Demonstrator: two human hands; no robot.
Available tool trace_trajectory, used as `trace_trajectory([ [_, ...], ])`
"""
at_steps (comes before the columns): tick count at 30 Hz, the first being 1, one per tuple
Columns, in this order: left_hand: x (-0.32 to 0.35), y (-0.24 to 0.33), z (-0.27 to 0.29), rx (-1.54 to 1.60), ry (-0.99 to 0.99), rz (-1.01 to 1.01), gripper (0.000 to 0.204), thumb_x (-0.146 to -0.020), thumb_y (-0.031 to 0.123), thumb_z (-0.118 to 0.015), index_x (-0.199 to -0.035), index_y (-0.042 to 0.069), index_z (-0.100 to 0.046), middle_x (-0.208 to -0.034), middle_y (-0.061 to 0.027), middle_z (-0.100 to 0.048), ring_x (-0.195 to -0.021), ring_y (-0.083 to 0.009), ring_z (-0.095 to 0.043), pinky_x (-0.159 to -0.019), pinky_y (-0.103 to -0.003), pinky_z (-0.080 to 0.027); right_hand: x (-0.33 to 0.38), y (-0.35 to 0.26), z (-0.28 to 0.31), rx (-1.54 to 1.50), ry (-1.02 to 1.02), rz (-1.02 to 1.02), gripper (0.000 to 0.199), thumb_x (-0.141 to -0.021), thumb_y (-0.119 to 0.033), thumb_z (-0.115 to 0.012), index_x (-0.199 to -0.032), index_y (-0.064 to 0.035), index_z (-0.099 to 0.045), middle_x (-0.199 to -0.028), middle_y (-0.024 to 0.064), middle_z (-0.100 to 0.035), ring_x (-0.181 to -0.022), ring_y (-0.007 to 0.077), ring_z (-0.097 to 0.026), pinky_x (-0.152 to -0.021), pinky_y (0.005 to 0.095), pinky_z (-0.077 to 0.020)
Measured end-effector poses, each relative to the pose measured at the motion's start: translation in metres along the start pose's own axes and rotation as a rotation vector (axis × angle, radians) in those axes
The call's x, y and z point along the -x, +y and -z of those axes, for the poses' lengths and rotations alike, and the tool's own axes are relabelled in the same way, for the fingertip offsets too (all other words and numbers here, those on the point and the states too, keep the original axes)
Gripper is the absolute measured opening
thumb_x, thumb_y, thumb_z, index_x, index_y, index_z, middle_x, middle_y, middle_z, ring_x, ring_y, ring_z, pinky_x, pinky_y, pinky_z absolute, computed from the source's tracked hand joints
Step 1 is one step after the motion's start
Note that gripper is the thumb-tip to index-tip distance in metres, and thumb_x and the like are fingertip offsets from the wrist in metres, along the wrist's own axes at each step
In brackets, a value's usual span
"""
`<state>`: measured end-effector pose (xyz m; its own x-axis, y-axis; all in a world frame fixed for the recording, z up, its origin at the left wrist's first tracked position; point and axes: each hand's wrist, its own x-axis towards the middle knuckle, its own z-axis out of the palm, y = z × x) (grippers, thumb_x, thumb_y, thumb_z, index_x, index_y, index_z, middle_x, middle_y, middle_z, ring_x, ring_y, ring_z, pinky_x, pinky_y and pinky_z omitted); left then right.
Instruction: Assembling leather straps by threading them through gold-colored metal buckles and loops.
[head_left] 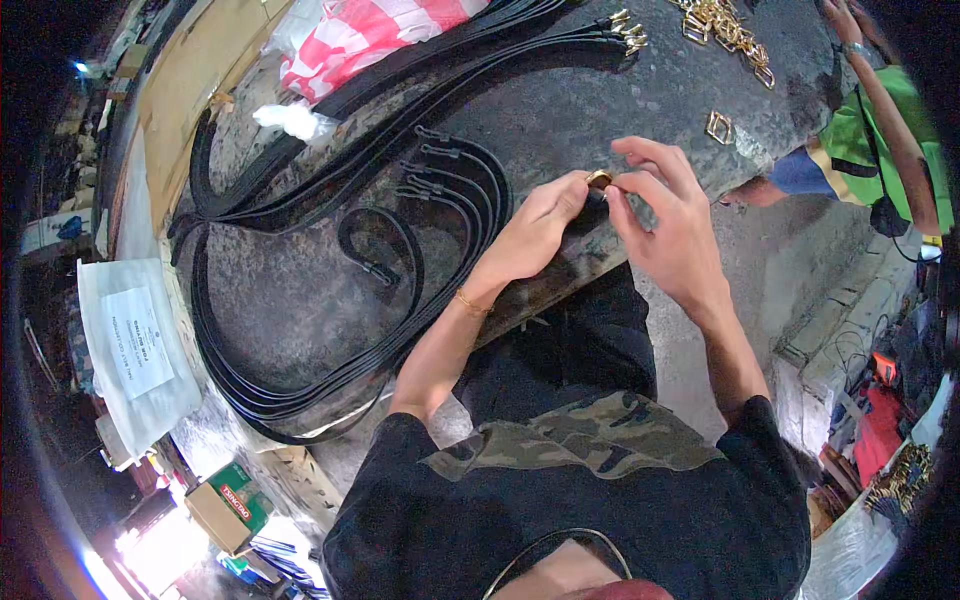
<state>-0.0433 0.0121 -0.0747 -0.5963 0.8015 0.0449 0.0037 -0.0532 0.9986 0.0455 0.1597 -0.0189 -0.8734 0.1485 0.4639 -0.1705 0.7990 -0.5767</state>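
Broadly, a dark, worn worktable fills the upper middle of the view, and long black straps lie on it in bundled loops, their long axis running from the lower left up toward the upper right, where brass-tipped ends point right. Near the far edge lies a heap of brass buckles, with a single square buckle apart from it. At the table's near edge, the left hand and the right hand meet over a small brass ring. Both hands pinch it between thumb and fingertips, fingers curled close, the right hand's other fingers spread above. How the ring is turned cannot be told; it is mostly hidden by fingertips.
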Motion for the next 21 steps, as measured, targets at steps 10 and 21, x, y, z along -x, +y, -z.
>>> trace_trajectory([
  [10, -0.004, 0.005, 0.018, 0.316, -0.020, 0.330, 0.030, -0.098, 0.021, -0.050, -0.105, -0.003, -0.067, -0.096, -0.0012, -0.065, -0.088, -0.0070, -0.055, -0.083, -0.025, -0.043, 0.010, -0.014, -0.017, 0.038, 0.034, -0.011, 0.011, -0.079, -0.002, -0.066, -0.089, 0.0006, -0.062, -0.109, 0.0151, -0.059, -0.095, 0.0313, -0.058, -0.080, 0.0383, -0.0505],
  [21, -0.020, -0.004, 0.027, 0.748, -0.292, 0.436, 0.021, -0.096, 0.016, -0.054, -0.105, -0.001, -0.060, -0.093, -0.0040, -0.064, -0.085, -0.0125, -0.063, -0.074, -0.026, -0.050, 0.017, -0.003, -0.034, -0.138, 0.203, -0.261, 0.008, -0.088, -0.002, -0.060, -0.090, 0.0051, -0.062, -0.114, 0.0156, -0.056, -0.092, 0.0233, -0.062, -0.073, 0.0326, -0.0535],
])
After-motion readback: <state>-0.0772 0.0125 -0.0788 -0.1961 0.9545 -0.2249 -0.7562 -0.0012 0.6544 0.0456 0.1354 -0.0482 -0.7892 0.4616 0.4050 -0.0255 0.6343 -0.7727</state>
